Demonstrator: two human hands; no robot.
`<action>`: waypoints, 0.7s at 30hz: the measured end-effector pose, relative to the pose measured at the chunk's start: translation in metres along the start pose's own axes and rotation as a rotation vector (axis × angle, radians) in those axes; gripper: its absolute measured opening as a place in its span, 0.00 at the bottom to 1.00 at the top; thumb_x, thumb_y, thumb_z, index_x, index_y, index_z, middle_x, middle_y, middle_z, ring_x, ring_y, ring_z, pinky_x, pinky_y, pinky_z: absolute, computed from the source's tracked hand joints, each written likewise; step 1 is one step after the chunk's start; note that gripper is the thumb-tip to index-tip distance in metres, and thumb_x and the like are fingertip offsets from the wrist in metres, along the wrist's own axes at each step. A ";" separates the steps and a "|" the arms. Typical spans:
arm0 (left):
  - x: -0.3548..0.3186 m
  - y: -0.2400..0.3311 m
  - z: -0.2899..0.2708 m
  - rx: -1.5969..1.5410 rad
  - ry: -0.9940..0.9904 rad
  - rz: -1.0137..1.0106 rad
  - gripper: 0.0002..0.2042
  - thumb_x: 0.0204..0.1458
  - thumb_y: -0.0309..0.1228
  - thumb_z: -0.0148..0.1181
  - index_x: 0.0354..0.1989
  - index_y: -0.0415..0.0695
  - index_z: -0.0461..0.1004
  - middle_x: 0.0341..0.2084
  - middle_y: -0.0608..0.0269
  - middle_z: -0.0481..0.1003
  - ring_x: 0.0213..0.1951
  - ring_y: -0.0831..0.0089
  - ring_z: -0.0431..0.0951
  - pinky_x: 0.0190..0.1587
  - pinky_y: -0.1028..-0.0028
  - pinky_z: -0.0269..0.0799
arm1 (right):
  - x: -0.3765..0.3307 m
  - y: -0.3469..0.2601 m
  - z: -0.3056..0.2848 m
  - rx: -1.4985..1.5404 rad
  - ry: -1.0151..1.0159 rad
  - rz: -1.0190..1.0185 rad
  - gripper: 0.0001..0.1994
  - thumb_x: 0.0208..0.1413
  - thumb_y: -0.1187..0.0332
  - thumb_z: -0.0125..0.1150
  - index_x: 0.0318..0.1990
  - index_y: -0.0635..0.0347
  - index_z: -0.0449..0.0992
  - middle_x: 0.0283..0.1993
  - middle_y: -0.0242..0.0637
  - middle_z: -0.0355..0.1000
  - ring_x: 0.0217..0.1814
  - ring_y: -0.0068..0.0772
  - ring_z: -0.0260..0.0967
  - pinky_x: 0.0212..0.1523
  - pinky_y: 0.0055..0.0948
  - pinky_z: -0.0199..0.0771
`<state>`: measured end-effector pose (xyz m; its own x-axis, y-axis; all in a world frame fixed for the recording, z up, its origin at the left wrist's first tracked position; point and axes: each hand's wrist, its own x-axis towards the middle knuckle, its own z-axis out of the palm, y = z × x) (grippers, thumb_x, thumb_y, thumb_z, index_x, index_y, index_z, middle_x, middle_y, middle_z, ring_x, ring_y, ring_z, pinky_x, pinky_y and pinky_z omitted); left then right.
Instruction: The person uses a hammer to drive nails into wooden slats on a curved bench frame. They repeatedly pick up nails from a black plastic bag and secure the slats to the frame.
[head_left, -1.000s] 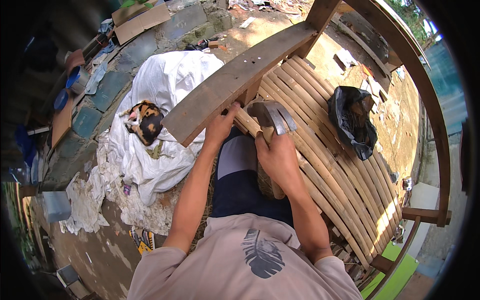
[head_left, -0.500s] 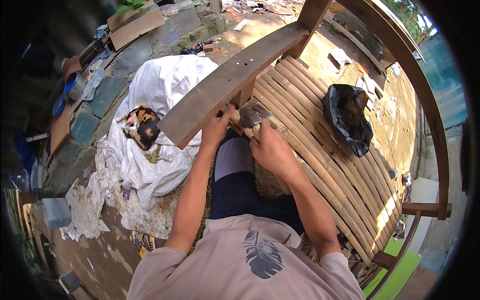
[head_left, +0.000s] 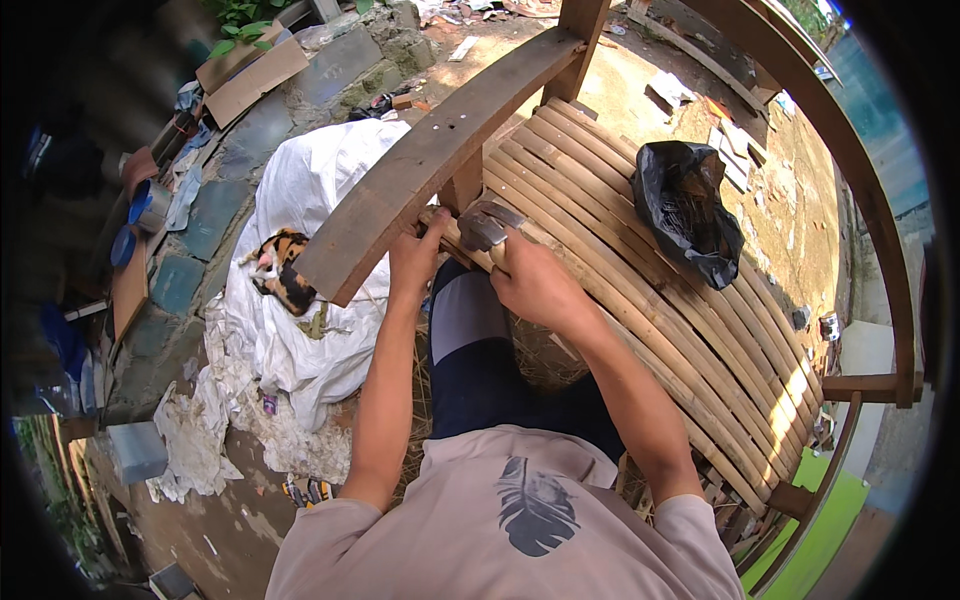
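My right hand point(head_left: 537, 279) is closed round the short handle of a hammer point(head_left: 486, 224). Its metal head lies at the front corner of a bench seat of bamboo slats point(head_left: 610, 260), just beside an armrest post. My left hand point(head_left: 413, 258) grips the end of the front bamboo slat point(head_left: 449, 231), with the thumb on top and the other fingers partly hidden. Above that hand runs the bench's thick wooden armrest point(head_left: 415, 160), which has small holes in its top. Whether a nail is under the hammer head, I cannot tell.
An open black plastic bag point(head_left: 685, 205) rests on the slats at the right. Left of the armrest, a calico cat point(head_left: 289, 275) lies on a white sack point(head_left: 325, 180). The wooden backrest rail point(head_left: 870, 190) curves along the right. Cardboard point(head_left: 258, 83) sits at the back left.
The view has shifted slightly, so the bench appears a little further left. The hammer head stays near the slat's end, and both hands keep their grips.
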<state>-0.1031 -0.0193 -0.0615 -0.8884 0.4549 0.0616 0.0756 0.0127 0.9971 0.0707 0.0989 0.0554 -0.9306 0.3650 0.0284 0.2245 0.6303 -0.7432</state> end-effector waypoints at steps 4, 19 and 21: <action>-0.009 0.015 0.003 -0.051 0.003 -0.052 0.15 0.61 0.35 0.64 0.46 0.34 0.79 0.36 0.60 0.82 0.34 0.77 0.82 0.39 0.74 0.79 | -0.005 -0.011 -0.015 0.125 0.001 0.101 0.15 0.56 0.72 0.57 0.44 0.78 0.68 0.35 0.71 0.74 0.42 0.73 0.73 0.47 0.59 0.72; -0.057 0.034 0.021 0.646 0.212 0.718 0.20 0.56 0.39 0.70 0.51 0.39 0.77 0.42 0.55 0.77 0.47 0.58 0.75 0.50 0.61 0.70 | -0.082 0.014 -0.065 0.082 0.250 0.145 0.14 0.56 0.70 0.61 0.49 0.65 0.73 0.34 0.60 0.75 0.40 0.68 0.72 0.43 0.55 0.70; -0.064 0.048 0.037 0.660 0.015 0.857 0.20 0.55 0.40 0.70 0.50 0.41 0.77 0.44 0.54 0.77 0.50 0.55 0.74 0.53 0.60 0.69 | -0.096 0.017 -0.078 0.138 0.266 0.192 0.14 0.53 0.73 0.61 0.48 0.63 0.73 0.33 0.60 0.75 0.40 0.68 0.72 0.42 0.55 0.69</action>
<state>-0.0261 -0.0150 -0.0192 -0.4293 0.5298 0.7314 0.8992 0.1748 0.4011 0.1862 0.1280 0.0916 -0.7631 0.6451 0.0392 0.3302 0.4413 -0.8344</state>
